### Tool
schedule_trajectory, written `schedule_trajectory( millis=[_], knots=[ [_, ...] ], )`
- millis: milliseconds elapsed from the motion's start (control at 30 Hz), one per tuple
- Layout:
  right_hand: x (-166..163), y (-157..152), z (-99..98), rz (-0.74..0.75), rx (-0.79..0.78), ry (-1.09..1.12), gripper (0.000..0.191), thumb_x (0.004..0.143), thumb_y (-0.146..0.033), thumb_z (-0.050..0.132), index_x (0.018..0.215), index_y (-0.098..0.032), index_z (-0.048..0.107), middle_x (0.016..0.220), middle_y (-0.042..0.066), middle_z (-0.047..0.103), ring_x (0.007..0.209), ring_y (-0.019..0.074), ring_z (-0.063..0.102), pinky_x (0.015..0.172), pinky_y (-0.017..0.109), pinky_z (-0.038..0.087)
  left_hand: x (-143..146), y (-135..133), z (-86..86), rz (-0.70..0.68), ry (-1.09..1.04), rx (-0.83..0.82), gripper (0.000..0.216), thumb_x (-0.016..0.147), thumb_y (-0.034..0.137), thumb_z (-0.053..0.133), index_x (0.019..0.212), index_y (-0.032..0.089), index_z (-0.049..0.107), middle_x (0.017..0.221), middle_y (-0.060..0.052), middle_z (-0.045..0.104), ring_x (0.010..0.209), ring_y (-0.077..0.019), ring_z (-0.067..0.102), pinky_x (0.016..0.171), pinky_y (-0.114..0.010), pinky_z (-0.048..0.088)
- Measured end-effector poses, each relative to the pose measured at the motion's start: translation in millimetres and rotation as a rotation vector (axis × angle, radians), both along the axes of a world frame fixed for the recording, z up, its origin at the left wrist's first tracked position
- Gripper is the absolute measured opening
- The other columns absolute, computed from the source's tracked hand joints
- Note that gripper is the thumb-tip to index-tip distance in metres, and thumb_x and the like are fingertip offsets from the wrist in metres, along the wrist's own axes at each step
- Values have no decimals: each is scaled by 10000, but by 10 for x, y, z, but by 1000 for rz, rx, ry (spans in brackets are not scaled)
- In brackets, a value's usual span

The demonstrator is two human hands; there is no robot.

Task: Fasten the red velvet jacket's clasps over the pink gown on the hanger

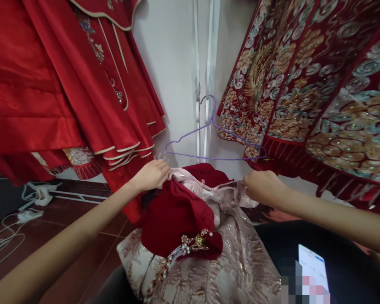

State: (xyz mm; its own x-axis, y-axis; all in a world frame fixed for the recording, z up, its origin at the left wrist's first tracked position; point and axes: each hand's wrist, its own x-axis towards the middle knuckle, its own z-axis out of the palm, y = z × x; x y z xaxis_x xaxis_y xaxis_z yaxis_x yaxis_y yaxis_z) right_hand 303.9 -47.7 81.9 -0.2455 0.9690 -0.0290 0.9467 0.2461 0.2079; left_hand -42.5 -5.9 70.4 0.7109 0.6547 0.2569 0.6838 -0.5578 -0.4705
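A pale pink brocade garment (237, 261) with a dark red velvet part (174, 219) and a beaded gold ornament (193, 242) lies bunched in front of me. My left hand (150, 174) is closed on its upper left edge. My right hand (262, 185) is closed on its upper right edge, the pink cloth stretched between the two. A purple wire hanger (209, 135) hangs just behind and above the hands, its bar over the garment's top; I cannot tell what supports it.
Red satin robes (60, 84) hang at the left, heavily embroidered red and gold garments (319, 84) at the right. A white wall with vertical rails (205, 50) stands behind. White cables (25, 215) lie on the dark red tiled floor. A lit phone (312, 266) rests at lower right.
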Motion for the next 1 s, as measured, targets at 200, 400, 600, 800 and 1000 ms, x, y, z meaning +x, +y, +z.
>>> schedule_trajectory(
  millis=[200,400,600,800,1000],
  knots=[
    [-148,3,534,-6,166,-74,226,871,-290,468,973,-181,638,849,171,702,855,317,681,631,344,452,705,-74,221,-337,108,-23,292,946,273,373,893,139,627,940,-110,625,897,-223,540,768,-349,414],
    [-7,217,561,-17,192,72,246,869,-340,463,1033,-182,555,871,120,707,820,278,679,606,300,415,1342,323,48,-361,-100,-92,283,912,293,441,840,127,659,1449,-136,395,1330,-280,354,1103,-454,260],
    [288,359,515,-20,219,91,232,875,-274,445,1062,-162,524,846,132,703,791,279,686,617,305,422,1356,536,-242,-333,-187,-234,344,957,301,350,892,127,639,1139,-144,567,1009,-207,549,905,-349,421],
    [523,360,535,-131,139,-109,204,842,-199,488,993,-105,587,858,226,692,821,344,685,626,355,441,1245,396,-249,-315,-233,-235,377,986,334,276,904,149,594,960,-87,536,859,-191,496,791,-334,388],
    [627,372,438,-165,14,-138,244,826,-163,491,976,-51,648,925,275,682,910,384,679,680,391,506,1296,405,-263,-296,-286,-238,340,985,308,288,937,149,585,966,-81,523,868,-183,477,819,-326,369]
  ],
)
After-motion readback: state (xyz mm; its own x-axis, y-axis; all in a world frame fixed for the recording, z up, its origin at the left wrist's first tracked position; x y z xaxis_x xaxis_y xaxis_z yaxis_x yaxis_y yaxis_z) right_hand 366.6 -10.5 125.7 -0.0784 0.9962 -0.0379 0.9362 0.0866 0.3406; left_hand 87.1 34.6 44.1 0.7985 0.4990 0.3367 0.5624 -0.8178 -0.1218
